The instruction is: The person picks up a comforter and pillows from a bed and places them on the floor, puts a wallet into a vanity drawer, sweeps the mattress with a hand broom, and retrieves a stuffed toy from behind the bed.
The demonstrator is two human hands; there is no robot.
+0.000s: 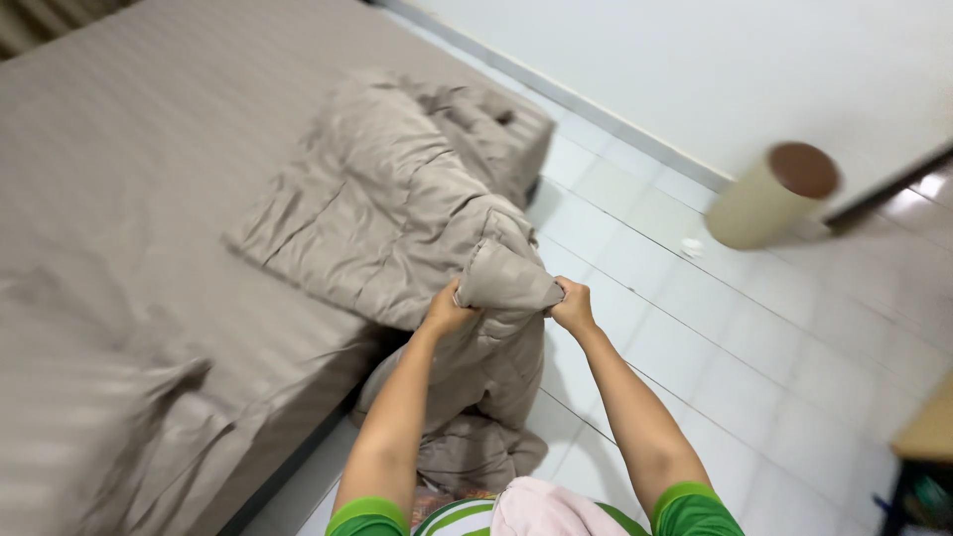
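Observation:
A taupe striped quilted blanket (387,208) lies bunched on the near corner of the bed (129,149) and hangs down to the floor. My left hand (449,310) grips the blanket's edge on one side. My right hand (572,306) grips the same edge a short way to the right, fingers closed on the fabric. Between them a folded corner of the blanket (504,278) stands up. The lower part of the blanket (476,437) drapes between my forearms onto the tiles.
The bed carries a matching taupe striped sheet, rumpled at the near left (109,437). White floor tiles (754,337) run along the bed's right side. A beige cylindrical bin (769,194) stands by the white wall. A wooden furniture corner (928,432) shows at the far right.

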